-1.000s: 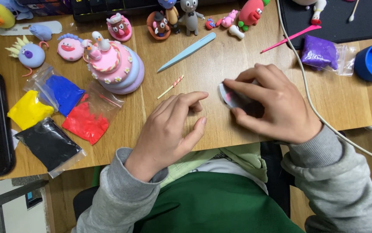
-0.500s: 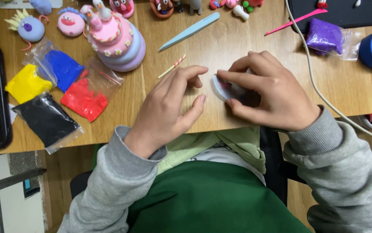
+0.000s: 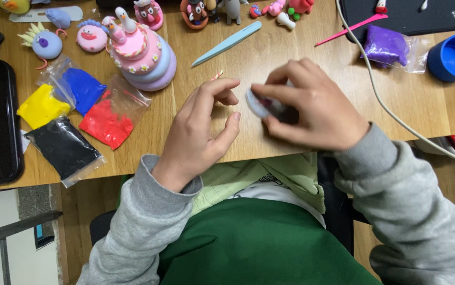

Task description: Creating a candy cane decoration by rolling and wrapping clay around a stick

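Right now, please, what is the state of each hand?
Left hand: open, holding nothing, fingers spread over the wooden table.
Right hand: closed on a small pale clay disc.

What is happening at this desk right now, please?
A person in a grey sweatshirt sits at a wooden desk and shapes modelling clay. The right hand pinches a small pale disc of clay, slightly blurred. The left hand rests open on the desk beside it, holding nothing. To the left lie bags of yellow, blue, red and black clay, next to a tiered clay cake.
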